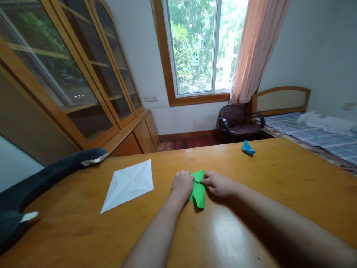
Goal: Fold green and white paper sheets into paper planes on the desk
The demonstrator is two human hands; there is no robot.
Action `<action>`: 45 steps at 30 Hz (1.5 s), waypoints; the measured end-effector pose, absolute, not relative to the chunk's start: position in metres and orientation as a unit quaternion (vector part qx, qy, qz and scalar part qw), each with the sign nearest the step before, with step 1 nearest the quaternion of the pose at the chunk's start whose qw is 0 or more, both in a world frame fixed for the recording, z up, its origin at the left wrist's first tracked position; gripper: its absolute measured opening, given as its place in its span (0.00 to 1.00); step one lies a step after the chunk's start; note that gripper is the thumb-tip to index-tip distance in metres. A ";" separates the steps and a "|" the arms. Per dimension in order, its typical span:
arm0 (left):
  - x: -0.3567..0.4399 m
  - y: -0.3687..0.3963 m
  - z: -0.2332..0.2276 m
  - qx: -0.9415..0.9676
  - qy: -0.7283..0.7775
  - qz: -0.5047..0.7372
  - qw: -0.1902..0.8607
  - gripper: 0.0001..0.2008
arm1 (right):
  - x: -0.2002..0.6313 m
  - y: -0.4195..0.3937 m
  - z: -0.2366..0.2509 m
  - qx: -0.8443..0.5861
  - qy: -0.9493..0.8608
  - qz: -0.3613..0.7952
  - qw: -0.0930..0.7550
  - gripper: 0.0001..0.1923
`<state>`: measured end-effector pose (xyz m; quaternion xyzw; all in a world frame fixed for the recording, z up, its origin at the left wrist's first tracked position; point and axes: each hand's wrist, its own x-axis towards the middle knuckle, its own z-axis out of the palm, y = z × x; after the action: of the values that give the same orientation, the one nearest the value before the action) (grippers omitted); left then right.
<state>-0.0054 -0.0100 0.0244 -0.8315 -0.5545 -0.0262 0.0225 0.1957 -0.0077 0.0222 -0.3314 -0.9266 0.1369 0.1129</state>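
Observation:
A partly folded sheet of green paper (199, 191) lies on the wooden table in front of me, with one flap standing up toward my side. My left hand (182, 185) covers the paper's left part, its fingers curled and pressed down on it. From the right, my right hand (219, 184) has its fingers closed together at the paper's upper right edge. Exactly how the fingertips pinch the paper is too small to make out. A creased white paper sheet (129, 184) lies flat to the left of my hands. Farther back on the right sits a small folded blue paper boat (248, 148).
The wooden table (267, 171) spans the foreground. A dark curved object (52, 169) with white pieces stands along its left side. Beyond are a glass-door cabinet (122, 128), a brown armchair (234, 119) under the window, and a bed (320, 130) at right.

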 end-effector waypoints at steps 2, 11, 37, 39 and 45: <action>-0.005 -0.008 0.023 -0.824 -0.567 -0.017 0.012 0.16 | 0.194 -0.010 0.020 -0.335 -0.928 0.102 0.129 0.18; -0.012 -0.008 0.031 -0.823 -0.565 -0.037 -0.050 0.15 | 0.189 -0.012 0.009 -0.376 -0.912 0.100 0.130 0.16; 0.006 -0.020 0.011 -0.823 -0.560 -0.093 -0.026 0.12 | 0.169 -0.013 -0.006 -0.485 -0.820 0.156 0.262 0.10; 0.006 -0.019 0.011 -0.816 -0.568 -0.102 -0.034 0.11 | 0.172 -0.010 -0.007 -0.503 -0.812 0.143 0.259 0.09; 0.011 -0.018 0.010 -0.795 -0.596 -0.106 -0.033 0.12 | 0.179 0.000 -0.011 -0.498 -0.817 0.123 0.262 0.10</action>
<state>0.0109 -0.0177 0.0103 -0.7951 -0.5961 -0.1063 -0.0335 0.1787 -0.0004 -0.0105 -0.4985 -0.8169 0.1235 0.2624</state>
